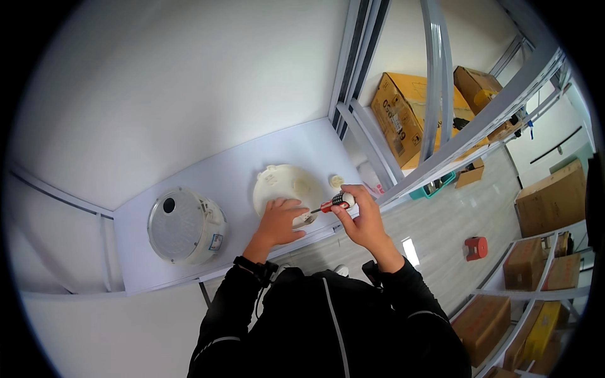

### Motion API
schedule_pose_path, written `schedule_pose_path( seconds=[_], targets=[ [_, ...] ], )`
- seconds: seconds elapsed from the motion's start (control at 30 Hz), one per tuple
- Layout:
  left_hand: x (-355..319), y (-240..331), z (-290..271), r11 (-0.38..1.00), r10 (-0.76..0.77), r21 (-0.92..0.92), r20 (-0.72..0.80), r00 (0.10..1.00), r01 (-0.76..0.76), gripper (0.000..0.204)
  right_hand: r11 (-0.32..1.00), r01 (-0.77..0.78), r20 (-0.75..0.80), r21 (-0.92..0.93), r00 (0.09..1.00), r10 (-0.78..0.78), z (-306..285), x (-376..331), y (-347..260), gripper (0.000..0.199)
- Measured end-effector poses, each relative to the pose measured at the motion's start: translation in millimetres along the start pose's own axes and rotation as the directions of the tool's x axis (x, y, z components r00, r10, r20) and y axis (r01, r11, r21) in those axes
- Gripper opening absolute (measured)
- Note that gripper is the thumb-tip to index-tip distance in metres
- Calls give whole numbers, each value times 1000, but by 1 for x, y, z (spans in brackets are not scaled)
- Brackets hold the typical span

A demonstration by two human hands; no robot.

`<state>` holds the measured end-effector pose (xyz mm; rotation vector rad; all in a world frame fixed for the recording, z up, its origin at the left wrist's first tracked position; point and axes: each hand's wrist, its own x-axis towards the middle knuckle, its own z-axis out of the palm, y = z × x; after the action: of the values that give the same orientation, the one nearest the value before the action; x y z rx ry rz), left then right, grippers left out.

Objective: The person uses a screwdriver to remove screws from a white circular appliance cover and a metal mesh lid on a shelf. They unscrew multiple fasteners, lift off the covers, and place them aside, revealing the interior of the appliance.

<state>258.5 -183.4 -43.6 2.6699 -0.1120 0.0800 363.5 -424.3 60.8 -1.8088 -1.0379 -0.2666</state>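
Leaning over the pale grey worktable, a person in a black long-sleeved jacket works with both arms bent forward from the near edge. At the left of the table sits a round white appliance body with a dark hole in its top, well apart from the hands. Further right lies a flat, round, cream plastic lid. The left hand rests palm down on the near edge of this lid, its fingers spread and pressing flat, gripping nothing. The right hand is raised just beside it, with the wrist bent inward and the fingers curled tight around a small screwdriver with a red, black and white handle. Its tip points left towards the lid beside the left fingers. A small round cream cap lies on the table just beyond the right hand.
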Motion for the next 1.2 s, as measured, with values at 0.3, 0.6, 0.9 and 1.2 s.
schedule_pose_path(
  seconds=[0.3,0.6,0.9,1.2],
  targets=[
    [12,-17,3,1000,13,-27,45,999,-12,64,990,-97,-41,-106,995,93,42,-8,-18,46],
    [13,-25,1,996,38,-88,54,998,-33,68,970,-196,-59,-144,980,190,65,-12,-26,46],
    [14,-28,3,998,43,-57,91,995,-38,61,970,-193,77,-147,975,206,65,8,-46,39],
    [16,-25,2,996,44,-87,100,994,-35,67,925,-199,183,-324,946,268,63,21,-53,38]
  ],
)
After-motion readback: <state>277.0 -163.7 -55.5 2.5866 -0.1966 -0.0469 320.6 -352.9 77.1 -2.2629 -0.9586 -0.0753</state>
